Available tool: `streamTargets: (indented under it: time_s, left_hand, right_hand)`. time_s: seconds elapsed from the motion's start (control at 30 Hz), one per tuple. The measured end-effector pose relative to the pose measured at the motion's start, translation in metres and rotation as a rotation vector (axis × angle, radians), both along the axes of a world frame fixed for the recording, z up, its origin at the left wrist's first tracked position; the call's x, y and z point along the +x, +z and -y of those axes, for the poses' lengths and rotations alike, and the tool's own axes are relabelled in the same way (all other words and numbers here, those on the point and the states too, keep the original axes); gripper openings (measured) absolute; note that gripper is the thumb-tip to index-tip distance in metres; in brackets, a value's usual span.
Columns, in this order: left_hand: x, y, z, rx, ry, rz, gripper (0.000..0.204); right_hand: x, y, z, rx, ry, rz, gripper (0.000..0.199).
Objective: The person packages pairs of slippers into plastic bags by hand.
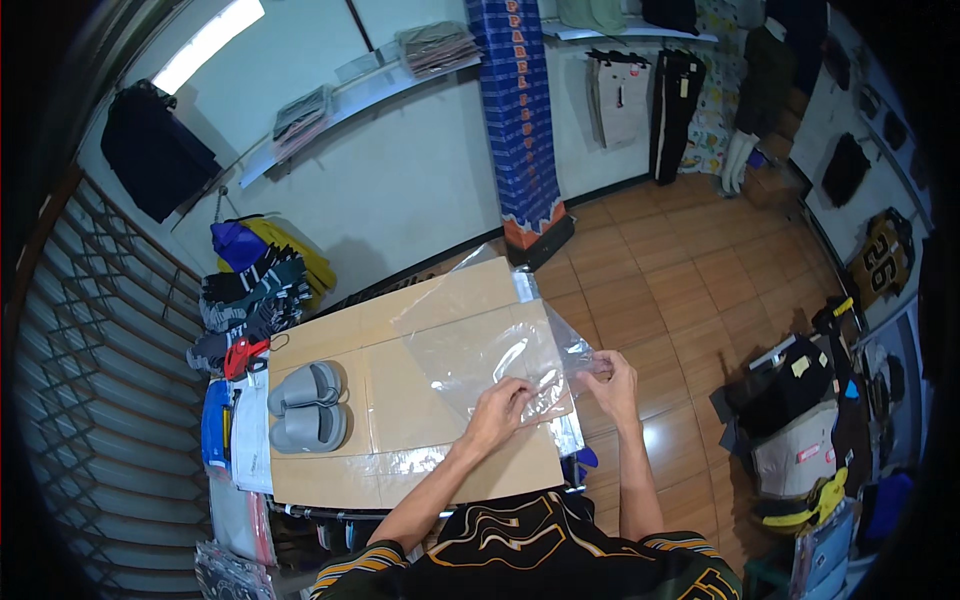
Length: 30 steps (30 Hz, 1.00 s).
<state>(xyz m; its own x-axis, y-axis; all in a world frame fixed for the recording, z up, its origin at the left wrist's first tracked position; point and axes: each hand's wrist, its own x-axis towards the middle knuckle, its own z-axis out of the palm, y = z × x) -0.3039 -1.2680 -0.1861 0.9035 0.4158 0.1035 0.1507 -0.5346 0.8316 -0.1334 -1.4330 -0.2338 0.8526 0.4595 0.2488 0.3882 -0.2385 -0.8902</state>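
A clear plastic bag [480,345] lies spread over the right part of a cardboard-topped table [400,475], its far corner reaching past the back edge. My left hand [503,408] pinches the bag's near side, fingers pressed together above the cardboard. Just beyond the table's right edge, my right hand [612,383] grips the bag's right corner between thumb and fingers. On the left part of the cardboard, a pair of grey slide sandals [308,428] rests side by side, apart from both hands.
Folded clothes and a red item [243,357] crowd the table's left end. A blue pillar [520,130] rises behind the table. Garments in a pile [800,430] stand at the right on the tiled floor [650,300]. A folding metal gate [110,370] lines the left side.
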Motion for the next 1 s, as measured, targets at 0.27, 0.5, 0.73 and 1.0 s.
streamTargets:
  time_s: [0.27,0.5,0.73,1.0]
  left_hand:
    - [0.015,-0.002,-0.011,0.152,-0.127,0.08,0.015]
    - [0.036,-0.002,-0.041,0.351,-0.169,0.028,0.017]
    - [0.102,-0.009,-0.072,0.357,0.001,0.049,0.021]
    - [0.188,-0.036,-0.114,0.456,-0.072,-0.132,0.03]
  right_hand:
    - [0.0,-0.011,0.019,0.046,-0.198,-0.102,0.013]
    - [0.004,-0.021,0.05,0.061,-0.408,-0.133,0.009]
    - [-0.006,-0.042,0.068,0.102,-0.571,-0.227,0.014]
    - [-0.023,-0.069,0.043,0.345,-0.475,-0.423,0.023]
